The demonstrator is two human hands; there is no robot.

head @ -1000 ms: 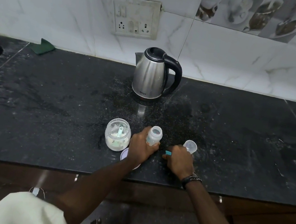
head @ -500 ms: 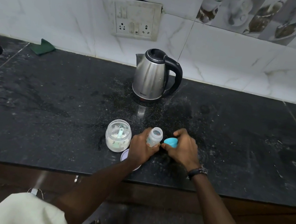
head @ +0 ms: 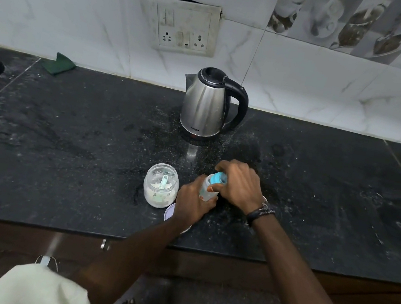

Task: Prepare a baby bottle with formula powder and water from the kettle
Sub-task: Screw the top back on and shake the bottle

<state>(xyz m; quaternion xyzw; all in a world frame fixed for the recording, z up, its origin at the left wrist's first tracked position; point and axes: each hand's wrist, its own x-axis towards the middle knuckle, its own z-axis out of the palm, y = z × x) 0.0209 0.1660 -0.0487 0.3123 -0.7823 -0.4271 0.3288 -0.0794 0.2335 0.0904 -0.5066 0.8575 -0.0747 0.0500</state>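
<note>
Gripping bottle (head: 207,192) low on dark surface (head: 62,156): left hand (head: 192,203) | right hand (head: 240,184) curled over blue cap (head: 217,178) on top | powder jar (head: 160,185) just left | kettle (head: 208,104) behind

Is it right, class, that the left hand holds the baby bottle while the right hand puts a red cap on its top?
Not quite. The head view shows the cap is blue, not red. The rest stands: the left hand holds the baby bottle while the right hand puts the cap on its top.

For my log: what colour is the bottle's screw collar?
Light blue screw collar, seen in the head view.
</note>
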